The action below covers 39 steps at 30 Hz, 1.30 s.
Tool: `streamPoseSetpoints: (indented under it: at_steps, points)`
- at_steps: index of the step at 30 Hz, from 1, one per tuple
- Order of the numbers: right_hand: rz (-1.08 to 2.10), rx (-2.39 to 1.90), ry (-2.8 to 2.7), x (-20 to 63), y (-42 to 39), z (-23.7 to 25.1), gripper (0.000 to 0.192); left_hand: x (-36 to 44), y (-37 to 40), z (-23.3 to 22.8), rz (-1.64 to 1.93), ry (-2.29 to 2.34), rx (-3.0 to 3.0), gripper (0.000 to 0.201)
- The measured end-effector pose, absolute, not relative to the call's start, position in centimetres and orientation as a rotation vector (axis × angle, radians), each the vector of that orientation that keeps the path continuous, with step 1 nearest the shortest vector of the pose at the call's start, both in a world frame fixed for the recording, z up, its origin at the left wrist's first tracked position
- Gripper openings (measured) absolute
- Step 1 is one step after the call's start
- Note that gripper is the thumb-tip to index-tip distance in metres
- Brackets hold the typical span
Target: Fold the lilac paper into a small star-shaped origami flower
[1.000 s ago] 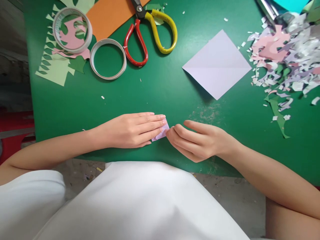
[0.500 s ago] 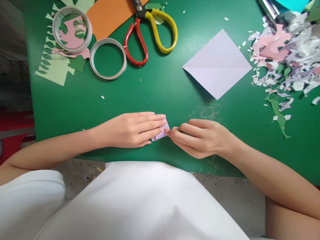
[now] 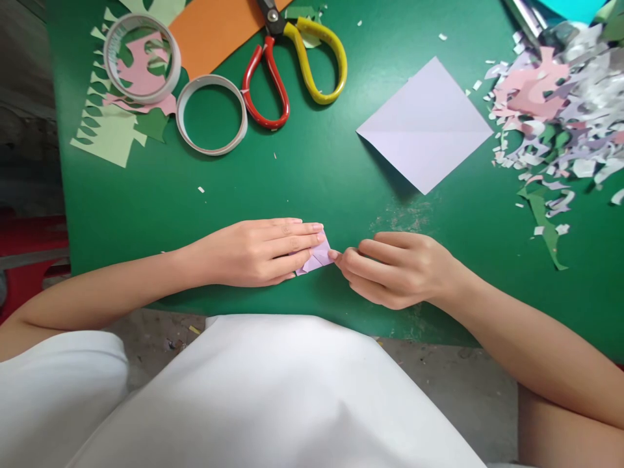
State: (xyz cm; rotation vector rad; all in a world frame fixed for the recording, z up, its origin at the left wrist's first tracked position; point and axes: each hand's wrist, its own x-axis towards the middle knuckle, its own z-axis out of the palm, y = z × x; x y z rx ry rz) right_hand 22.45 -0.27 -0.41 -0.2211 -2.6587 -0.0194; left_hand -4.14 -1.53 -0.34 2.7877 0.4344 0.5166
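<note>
Left hand (image 3: 258,253): palm down, fingers extended together toward 3 o'clock, forearm running toward 9 o'clock. Right hand (image 3: 397,270): fingers curled (thumb and index pinched), tips toward 9 o'clock, forearm trailing toward 4 o'clock.

no readable text, no labels, no brands, no numbers or signs on anything in view

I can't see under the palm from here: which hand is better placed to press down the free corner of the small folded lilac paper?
Probably the right hand: its fingertips touch the exposed tip of the folded lilac paper, while the left hand lies flat on it, pinning it to the green table.
</note>
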Motion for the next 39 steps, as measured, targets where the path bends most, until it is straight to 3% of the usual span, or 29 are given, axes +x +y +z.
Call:
streamPoseSetpoints:
  at_steps: [13, 23, 39]
  points:
    - [-0.087, -0.224, -2.613, 22.41, -0.3, -0.8, 0.029, -4.14, -1.52, -0.34, 0.501, 0.44, 2.79, 0.022]
    - [-0.096, -0.273, -2.646, 22.03, -0.39, -0.99, 0.005, -4.21, -1.51, -0.64, 0.554, 0.413, 2.809, 0.03]
    - [0.18, -0.368, -2.864, 22.32, -0.65, -1.03, 0.021, -4.3, -1.28, -0.74, 0.562, 0.418, 2.726, 0.029]
